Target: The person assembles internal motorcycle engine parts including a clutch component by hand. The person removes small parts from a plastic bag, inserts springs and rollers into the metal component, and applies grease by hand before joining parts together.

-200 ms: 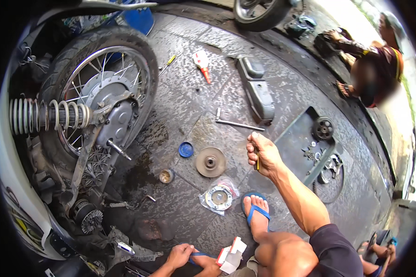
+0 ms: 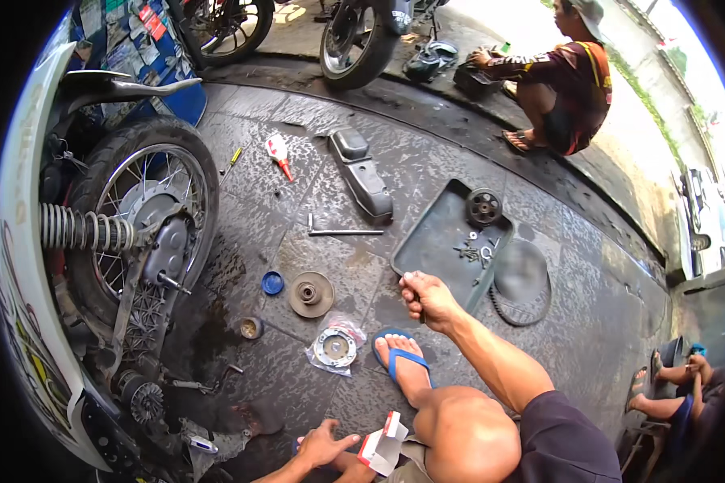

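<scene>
Your right hand (image 2: 428, 299) is curled into a fist, its fingers wrapped around a slim object (image 2: 422, 318); only a dark end shows, so you cannot tell its kind. A full wrap like this probably stops something narrow from twisting. The fist hangs by the near edge of the tray (image 2: 431, 221).

Your left hand (image 2: 322, 445) has its thumb and fingers apart, gripping nothing that shows, with the thumb near an open box (image 2: 384, 445) beside your leg.

Bolts (image 2: 468, 252) lie inside the tray's right edge, likely so the rim stops them rolling away; a round drum (image 2: 484, 208) sits at its far right corner. On the floor (image 2: 415, 173), the metal disc (image 2: 311, 307) lies flat and the bagged ring (image 2: 335, 347) stays wrapped, perhaps against grime.
</scene>
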`<action>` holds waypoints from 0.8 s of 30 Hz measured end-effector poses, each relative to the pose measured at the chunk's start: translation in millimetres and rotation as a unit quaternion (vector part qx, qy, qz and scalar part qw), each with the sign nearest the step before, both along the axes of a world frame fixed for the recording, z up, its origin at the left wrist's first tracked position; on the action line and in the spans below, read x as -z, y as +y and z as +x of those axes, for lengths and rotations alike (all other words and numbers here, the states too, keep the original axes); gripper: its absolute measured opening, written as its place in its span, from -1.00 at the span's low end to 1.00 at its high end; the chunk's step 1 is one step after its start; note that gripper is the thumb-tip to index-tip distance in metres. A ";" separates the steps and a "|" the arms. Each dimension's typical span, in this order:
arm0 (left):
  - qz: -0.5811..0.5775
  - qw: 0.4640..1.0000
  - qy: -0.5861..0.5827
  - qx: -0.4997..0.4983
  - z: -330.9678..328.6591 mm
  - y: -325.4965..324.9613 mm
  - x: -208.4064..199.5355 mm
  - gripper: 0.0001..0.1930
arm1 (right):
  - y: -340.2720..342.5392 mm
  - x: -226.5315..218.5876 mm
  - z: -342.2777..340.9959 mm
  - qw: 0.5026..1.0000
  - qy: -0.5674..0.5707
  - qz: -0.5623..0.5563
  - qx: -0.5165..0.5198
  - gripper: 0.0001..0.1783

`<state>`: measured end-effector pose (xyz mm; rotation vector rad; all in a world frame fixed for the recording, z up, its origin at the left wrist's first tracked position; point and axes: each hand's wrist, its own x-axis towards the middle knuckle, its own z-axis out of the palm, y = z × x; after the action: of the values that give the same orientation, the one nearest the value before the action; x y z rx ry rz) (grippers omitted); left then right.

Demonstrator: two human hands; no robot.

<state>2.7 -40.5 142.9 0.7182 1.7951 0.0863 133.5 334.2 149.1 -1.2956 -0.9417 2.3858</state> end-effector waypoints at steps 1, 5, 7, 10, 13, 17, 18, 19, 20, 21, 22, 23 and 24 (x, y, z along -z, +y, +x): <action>0.012 0.998 0.018 0.061 15.2 -1.0 9.6 0.07 | -18.1 3.0 19.4 1.000 -0.006 -0.012 0.013 -0.76; -0.079 0.975 0.031 0.207 72.3 12.5 38.4 0.00 | -81.1 22.4 102.7 0.990 -0.061 -0.081 0.093 -0.77; -0.063 0.979 0.015 0.194 71.6 -3.8 62.4 -0.11 | -106.3 35.1 127.0 0.987 -0.107 -0.074 0.090 -0.78; 0.013 0.982 0.031 0.184 60.7 -24.1 74.7 -0.50 | -126.1 57.6 158.1 0.982 -0.177 -0.022 0.059 -0.77; 0.055 0.995 0.076 0.018 29.8 -0.5 39.3 -0.56 | -124.3 25.7 163.6 0.976 -0.215 0.043 -0.010 -0.76; 0.183 0.954 0.121 -0.202 -1.5 6.0 -0.6 -0.52 | -113.4 -4.2 111.6 0.962 -0.193 0.138 -0.133 -0.73; 0.183 0.950 0.133 -0.213 -9.8 -2.8 -2.8 -0.52 | -113.5 -11.4 92.4 0.958 -0.172 0.163 -0.160 -0.72; 0.196 0.951 0.147 -0.188 -16.8 -9.4 -11.6 -0.51 | -113.6 -16.1 75.3 0.957 -0.150 0.174 -0.179 -0.71; 0.211 0.951 0.155 -0.163 -20.0 -11.7 -17.0 -0.51 | -110.6 -22.4 64.3 0.953 -0.132 0.187 -0.196 -0.70; 0.187 0.959 0.165 -0.137 -26.2 -10.1 -22.5 -0.50 | -105.2 -26.3 49.8 0.950 -0.114 0.203 -0.207 -0.68; 0.182 0.956 0.173 -0.150 -29.8 -11.8 -29.1 -0.50 | -101.0 -27.6 36.5 0.948 -0.094 0.214 -0.217 -0.66; 0.221 0.949 0.176 -0.141 -31.9 -2.8 -38.7 -0.49 | -86.1 -35.6 29.4 0.942 -0.066 0.234 -0.233 -0.65; 0.260 0.939 0.180 -0.132 -35.2 5.6 -48.4 -0.48 | -73.2 -44.5 24.0 0.931 -0.058 0.255 -0.254 -0.65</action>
<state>-32.6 -34.9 191.2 0.8988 2.2462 0.6670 157.5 261.0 193.5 -1.0824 -1.9774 2.1586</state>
